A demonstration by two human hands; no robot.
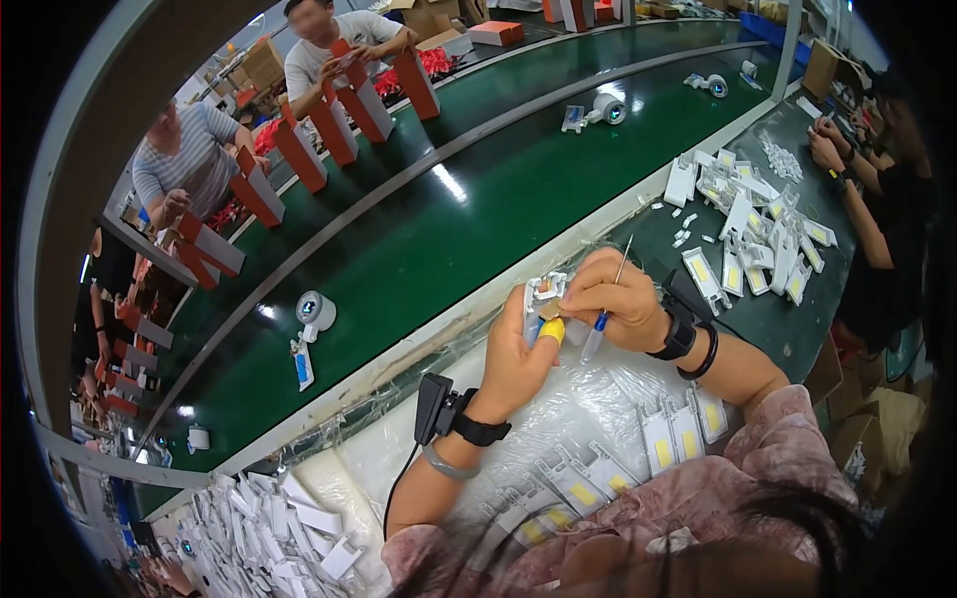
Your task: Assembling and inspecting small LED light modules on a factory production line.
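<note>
My left hand (520, 361) grips a small white plastic housing (531, 297) in front of me, with a yellow cover (551, 330) at the thumb tip. My right hand (620, 307) is closed around a screwdriver (593, 344); its clear and blue handle points down and its thin shaft points up, away from the housing. The right thumb and forefinger meet at the housing's upper right side. Whatever small part they may pinch there is hidden. Below my hands, white lamp panels (659, 442) with yellow strips lie in rows on plastic wrap (439, 508).
A green conveyor belt (399, 269) curves past, carrying round-headed white lamps (315, 311) and orange-and-white boxes (371, 112). White parts are heaped at the lower left (269, 528) and more panels (743, 229) at the right. Co-workers sit across the belt and at the right.
</note>
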